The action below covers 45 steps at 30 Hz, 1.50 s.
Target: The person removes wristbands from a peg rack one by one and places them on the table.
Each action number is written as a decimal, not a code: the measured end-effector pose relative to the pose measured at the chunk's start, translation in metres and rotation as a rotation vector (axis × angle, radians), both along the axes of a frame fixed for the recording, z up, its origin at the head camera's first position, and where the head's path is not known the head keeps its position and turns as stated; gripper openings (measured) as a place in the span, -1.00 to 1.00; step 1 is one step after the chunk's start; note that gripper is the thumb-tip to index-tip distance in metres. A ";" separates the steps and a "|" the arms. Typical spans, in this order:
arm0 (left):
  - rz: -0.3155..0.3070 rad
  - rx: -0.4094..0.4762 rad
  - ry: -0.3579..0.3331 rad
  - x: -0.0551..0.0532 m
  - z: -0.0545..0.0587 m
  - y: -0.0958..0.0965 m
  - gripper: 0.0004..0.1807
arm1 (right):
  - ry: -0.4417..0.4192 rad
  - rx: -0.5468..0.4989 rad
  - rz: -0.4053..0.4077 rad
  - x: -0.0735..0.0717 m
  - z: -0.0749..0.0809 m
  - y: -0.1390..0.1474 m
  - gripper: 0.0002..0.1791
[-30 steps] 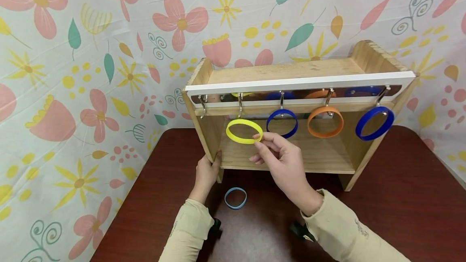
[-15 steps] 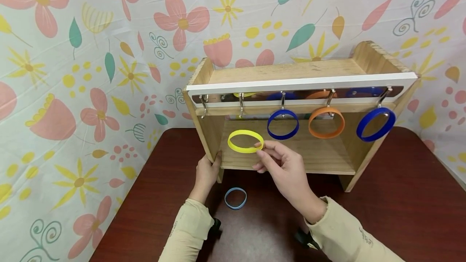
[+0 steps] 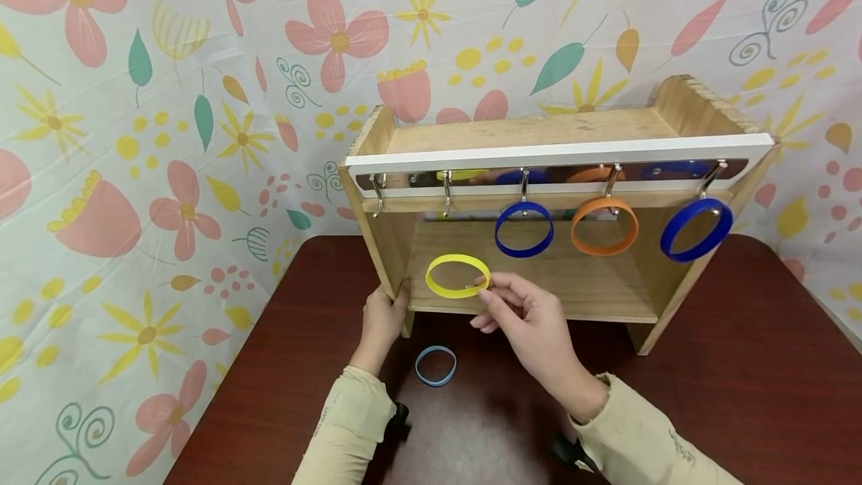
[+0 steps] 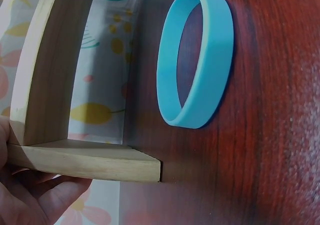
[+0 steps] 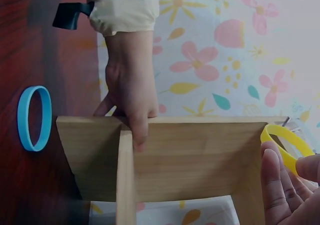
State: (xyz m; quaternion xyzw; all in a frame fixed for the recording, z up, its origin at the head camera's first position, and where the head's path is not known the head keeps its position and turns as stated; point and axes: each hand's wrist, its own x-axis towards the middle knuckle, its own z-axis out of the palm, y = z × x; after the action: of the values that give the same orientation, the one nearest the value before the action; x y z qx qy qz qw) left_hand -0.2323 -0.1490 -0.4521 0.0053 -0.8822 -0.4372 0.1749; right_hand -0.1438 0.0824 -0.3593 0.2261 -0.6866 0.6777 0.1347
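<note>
A yellow silicone wristband [image 3: 447, 292] is pinched at its right side between the thumb and fingers of my right hand [image 3: 532, 328], in front of the shelf's lower board. My left hand [image 3: 382, 320] grips the left side panel of the wooden shelf [image 3: 532, 298] near its bottom, thumb on the inner side. In the right wrist view the left thumb lies over the panel's edge. A light blue wristband [image 4: 215, 60] lies on the table left of the right hand. Two dark blue wristbands [image 3: 524, 252] and an orange wristband [image 3: 604, 249] hang from hooks at the shelf's front.
A white-edged metal hook rail [image 3: 559, 174] runs along the shelf's top front. Its two leftmost hooks [image 3: 446, 193] bear no band. The shelf stands on a dark red-brown table [image 3: 283, 395], before a flower-print cloth [image 3: 236, 96].
My right hand has lowered the yellow wristband away from the second hook from the left, down and slightly right. The left hand stays on the shelf.
</note>
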 end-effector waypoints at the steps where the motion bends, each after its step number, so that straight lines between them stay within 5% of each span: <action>1: -0.001 0.001 0.001 0.000 0.000 0.000 -0.71 | -0.004 0.001 -0.001 0.000 -0.001 0.000 -0.81; 45: 0.015 -0.004 -0.015 -0.002 -0.004 0.000 -0.71 | -0.130 0.054 -0.029 0.003 -0.033 0.014 -0.74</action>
State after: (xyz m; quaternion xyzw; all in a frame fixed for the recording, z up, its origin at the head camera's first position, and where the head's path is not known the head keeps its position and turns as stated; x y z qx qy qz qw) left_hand -0.2344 -0.1492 -0.4556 0.0150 -0.8842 -0.4342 0.1717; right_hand -0.1406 0.0966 -0.3927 0.1754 -0.7152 0.6701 0.0935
